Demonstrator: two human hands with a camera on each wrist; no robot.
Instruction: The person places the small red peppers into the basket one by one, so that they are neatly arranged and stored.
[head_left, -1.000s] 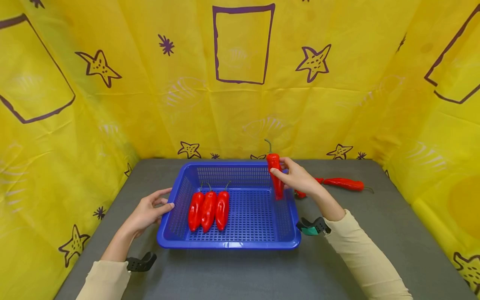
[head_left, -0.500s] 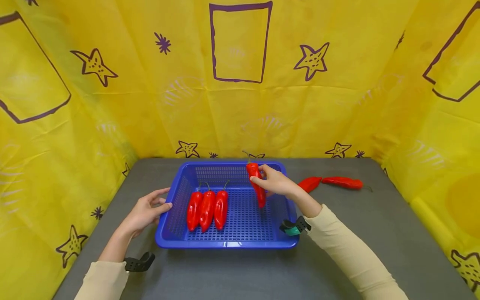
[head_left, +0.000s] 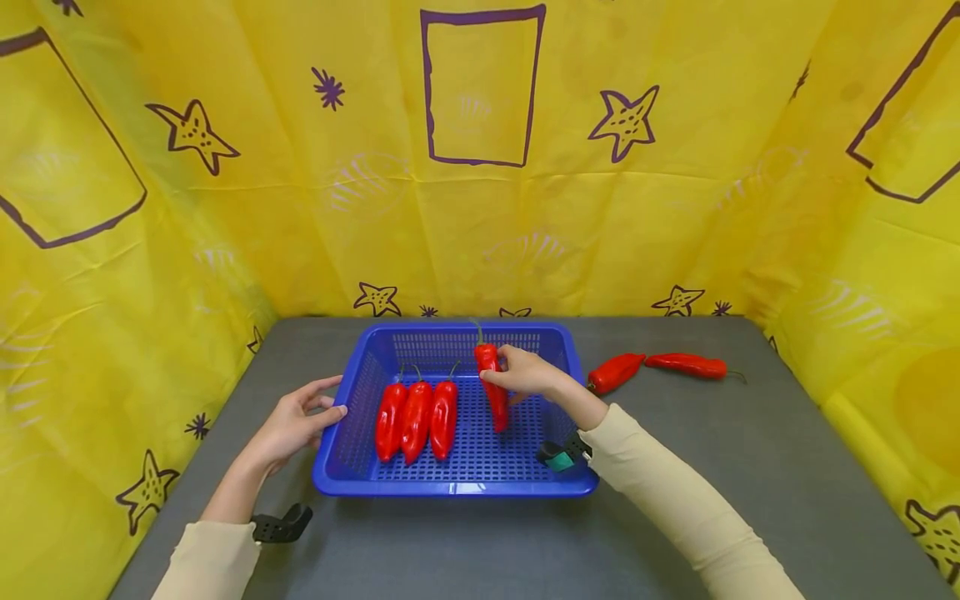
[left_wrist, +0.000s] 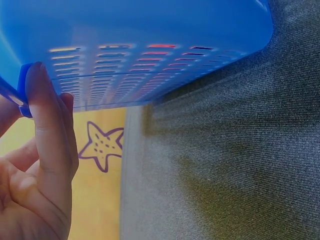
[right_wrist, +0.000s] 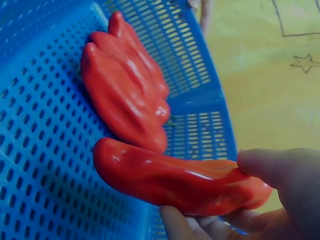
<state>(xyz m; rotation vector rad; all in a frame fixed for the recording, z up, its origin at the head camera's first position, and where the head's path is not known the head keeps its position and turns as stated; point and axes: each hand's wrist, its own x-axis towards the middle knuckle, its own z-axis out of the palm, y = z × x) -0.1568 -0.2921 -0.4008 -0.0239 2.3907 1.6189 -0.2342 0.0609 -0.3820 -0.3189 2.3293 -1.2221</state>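
Note:
My right hand (head_left: 528, 372) grips a long red pepper (head_left: 492, 392) inside the blue basket (head_left: 457, 489), its green stem pointing away to the back. In the right wrist view the thumb lies on one side of that pepper (right_wrist: 185, 182) and the fingers curl under the other. Three more red peppers (head_left: 416, 421) lie side by side on the basket's left half, stems to the back. At the basket's left rim, my left hand (head_left: 303, 421) pinches the edge between thumb and fingers. The left wrist view shows fingers (left_wrist: 47, 120) hooked at the rim against the outer wall.
Two red peppers lie on the grey table (head_left: 675, 467) right of the basket: one (head_left: 617, 372) close by its wall, the other (head_left: 686, 365) end to end with it. A yellow patterned cloth (head_left: 480, 225) rises behind and on both sides.
The right hand has carried its pepper leftward and lower, from the basket's right wall toward the three lying peppers. The left hand has stayed at the rim.

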